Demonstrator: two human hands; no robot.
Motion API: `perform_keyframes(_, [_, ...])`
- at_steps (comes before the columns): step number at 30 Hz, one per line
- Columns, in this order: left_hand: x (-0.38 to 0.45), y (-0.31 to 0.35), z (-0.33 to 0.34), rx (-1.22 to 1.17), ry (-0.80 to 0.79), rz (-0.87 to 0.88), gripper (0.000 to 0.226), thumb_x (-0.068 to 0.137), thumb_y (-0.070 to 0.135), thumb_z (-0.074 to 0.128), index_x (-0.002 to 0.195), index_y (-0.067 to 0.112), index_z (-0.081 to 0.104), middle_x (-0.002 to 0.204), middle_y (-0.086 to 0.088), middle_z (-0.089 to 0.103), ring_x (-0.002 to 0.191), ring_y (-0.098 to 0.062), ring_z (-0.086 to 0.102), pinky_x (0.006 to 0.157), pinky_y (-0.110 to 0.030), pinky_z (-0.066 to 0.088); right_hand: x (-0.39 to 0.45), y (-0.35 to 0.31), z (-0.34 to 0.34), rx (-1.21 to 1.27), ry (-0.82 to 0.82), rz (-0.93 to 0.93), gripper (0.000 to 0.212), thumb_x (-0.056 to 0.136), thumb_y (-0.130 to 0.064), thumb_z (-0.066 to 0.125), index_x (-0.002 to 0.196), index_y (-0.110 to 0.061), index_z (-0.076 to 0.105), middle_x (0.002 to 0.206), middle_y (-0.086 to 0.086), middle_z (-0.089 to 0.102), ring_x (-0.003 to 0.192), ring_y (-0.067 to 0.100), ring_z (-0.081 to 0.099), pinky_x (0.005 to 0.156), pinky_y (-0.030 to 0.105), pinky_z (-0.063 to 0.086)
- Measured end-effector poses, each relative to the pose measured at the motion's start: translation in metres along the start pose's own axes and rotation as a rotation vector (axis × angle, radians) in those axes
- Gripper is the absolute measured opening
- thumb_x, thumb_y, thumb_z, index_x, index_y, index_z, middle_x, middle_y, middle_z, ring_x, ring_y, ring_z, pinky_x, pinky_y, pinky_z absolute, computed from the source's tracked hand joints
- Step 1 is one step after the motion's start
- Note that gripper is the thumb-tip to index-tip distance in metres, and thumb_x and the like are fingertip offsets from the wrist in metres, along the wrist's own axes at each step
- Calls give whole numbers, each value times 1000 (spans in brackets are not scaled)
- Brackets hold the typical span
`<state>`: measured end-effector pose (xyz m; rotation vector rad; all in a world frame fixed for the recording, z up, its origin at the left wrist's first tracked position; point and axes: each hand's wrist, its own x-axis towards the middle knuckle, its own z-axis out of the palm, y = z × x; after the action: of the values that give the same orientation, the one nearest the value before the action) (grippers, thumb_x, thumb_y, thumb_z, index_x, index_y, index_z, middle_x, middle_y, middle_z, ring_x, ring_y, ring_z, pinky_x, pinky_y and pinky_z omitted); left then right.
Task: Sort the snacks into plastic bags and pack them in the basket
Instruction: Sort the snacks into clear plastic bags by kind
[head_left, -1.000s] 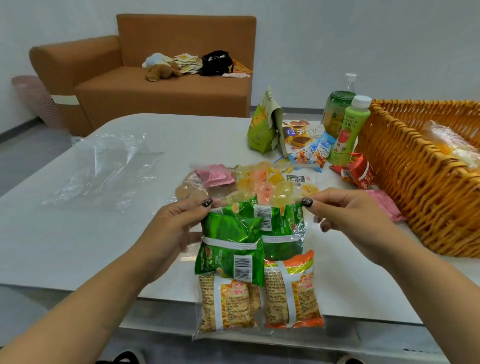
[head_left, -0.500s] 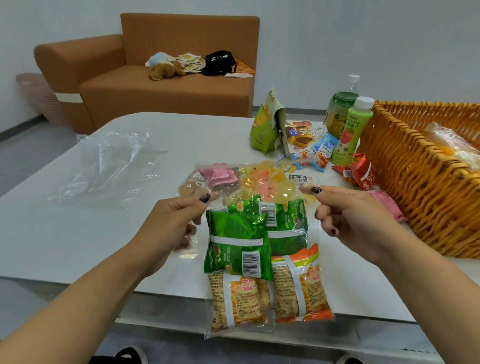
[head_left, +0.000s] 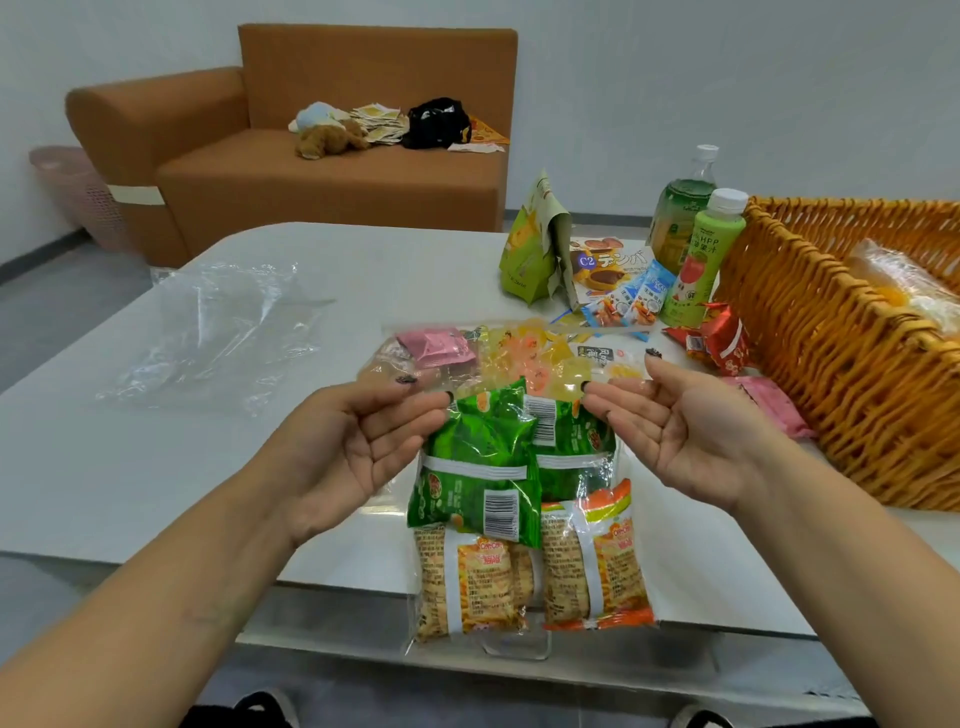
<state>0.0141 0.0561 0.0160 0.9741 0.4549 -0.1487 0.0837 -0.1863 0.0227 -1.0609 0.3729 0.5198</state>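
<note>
Step in hand: closing the filled plastic bag (head_left: 524, 509), lower centre. Left hand (head_left: 358, 441) and right hand (head_left: 680, 431) each pinch a top corner. 4 packets inside. Next: seal, then carry to basket (head_left: 831, 364), right edge.

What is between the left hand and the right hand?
In the head view, the clear bag of snacks hangs between the left hand and the right hand, held by its top.
</note>
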Motion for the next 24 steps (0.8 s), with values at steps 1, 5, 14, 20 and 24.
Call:
perform_keyframes(1, [-1, 1, 2, -6, 0, -12, 27, 67, 7, 57, 83, 3, 78, 80, -12, 76, 62, -16, 73, 45, -21, 56, 0, 0, 0, 1, 13, 0, 42, 102, -34, 42, 95, 3, 61, 79, 18, 74, 60, 23, 72, 49, 25, 56])
perform_keyframes(5, [-9, 2, 6, 16, 7, -10, 32, 67, 9, 50, 76, 0, 78, 85, -14, 76, 66, -18, 74, 50, -22, 58, -1, -2, 1, -60, 53, -11, 48, 98, -44, 48, 92, 1, 62, 74, 16, 74, 56, 23, 72, 45, 26, 55])
perform_keyframes(14, [-15, 2, 14, 162, 148, -4, 37, 85, 30, 67, 57, 5, 72, 58, -10, 69, 44, -14, 66, 41, -19, 53, -6, -5, -2, -194, 36, -44, 40, 76, -42, 71, 74, -3, 61, 72, 18, 73, 62, 27, 73, 53, 31, 58])
perform_keyframes(20, [-20, 3, 7, 132, 44, 2, 22, 62, 11, 68, 83, 2, 70, 67, -13, 72, 56, -18, 71, 49, -23, 58, -10, -13, -7, -203, -111, -18, 40, 44, -10, 89, 76, 5, 71, 79, 23, 72, 70, 33, 73, 56, 37, 60])
perform_keyframes(24, [-22, 5, 2, 151, -24, 20, 9, 59, 1, 70, 65, 4, 77, 76, -16, 74, 69, -21, 74, 60, -29, 61, -11, -19, -17, -198, -178, 19, 62, 32, 9, 90, 91, 7, 72, 98, 27, 71, 82, 37, 73, 56, 40, 60])
